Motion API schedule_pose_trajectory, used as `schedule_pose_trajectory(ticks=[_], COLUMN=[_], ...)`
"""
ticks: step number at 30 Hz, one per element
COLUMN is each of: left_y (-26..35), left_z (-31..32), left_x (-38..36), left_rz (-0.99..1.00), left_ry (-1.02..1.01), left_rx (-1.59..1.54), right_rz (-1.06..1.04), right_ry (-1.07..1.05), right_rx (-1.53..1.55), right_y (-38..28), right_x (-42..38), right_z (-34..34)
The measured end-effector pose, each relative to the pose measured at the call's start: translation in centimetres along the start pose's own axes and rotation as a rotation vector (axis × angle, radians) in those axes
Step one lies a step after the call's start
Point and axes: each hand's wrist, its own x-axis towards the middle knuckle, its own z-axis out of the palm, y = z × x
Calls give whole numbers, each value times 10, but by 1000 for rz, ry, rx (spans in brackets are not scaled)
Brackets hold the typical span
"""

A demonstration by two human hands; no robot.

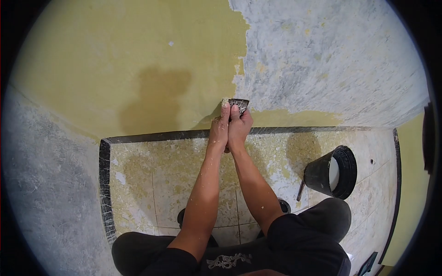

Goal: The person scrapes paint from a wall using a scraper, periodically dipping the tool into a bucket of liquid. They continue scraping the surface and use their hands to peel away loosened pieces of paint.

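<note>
Both my hands are closed together on a scraper (pixel 239 104), whose wide metal blade is speckled with paint crumbs. My left hand (pixel 219 128) and my right hand (pixel 240 126) sit side by side, thumbs pointing up along the blade; the handle is hidden in my grip. The blade is against the wall, at the lower end of the ragged border between yellow paint (pixel 193 60) and the bare grey-white surface (pixel 294 69). Flecks of paint cling to my fingers and forearms.
A black bucket (pixel 317 174) with whitish liquid inside stands at the right, a stick-like handle (pixel 300 191) beside its base. Yellow paint flakes (pixel 175 161) litter the tiled floor. Dark skirting (pixel 184 135) runs along the wall's foot. A grey wall (pixel 50 170) closes the left side.
</note>
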Motion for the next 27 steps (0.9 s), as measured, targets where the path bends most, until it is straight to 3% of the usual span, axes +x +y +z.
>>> schedule_pose_trajectory(ticks=[3,5,8,10,11,17,21,24,27], left_y=[-9,-21,-25,14,17,20,1,-15,-15], left_z=[0,1,5,3,1,-2,-5,0,0], left_x=[6,8,15,-11,-7,-6,-10,-8,-6], left_rz=[16,1,19,-31,-38,-87,-155,-143,-165], left_ry=[65,86,105,23,-46,-26,-34,64,38], left_rx=[107,210,89,-23,-98,-75,-42,-69,-69], right_rz=[-73,-4,-9,-13,-4,-89,4,48,103], right_ry=[24,48,67,74,30,38,66,60,38], right_rx=[61,-21,-15,-110,-16,57,69,-4,-64], right_y=[6,16,4,-7,-28,-19,21,16,6], right_x=[2,-1,-3,3,4,1,-5,-8,-11], right_z=[2,-6,-5,-4,0,8,2,-2,-6])
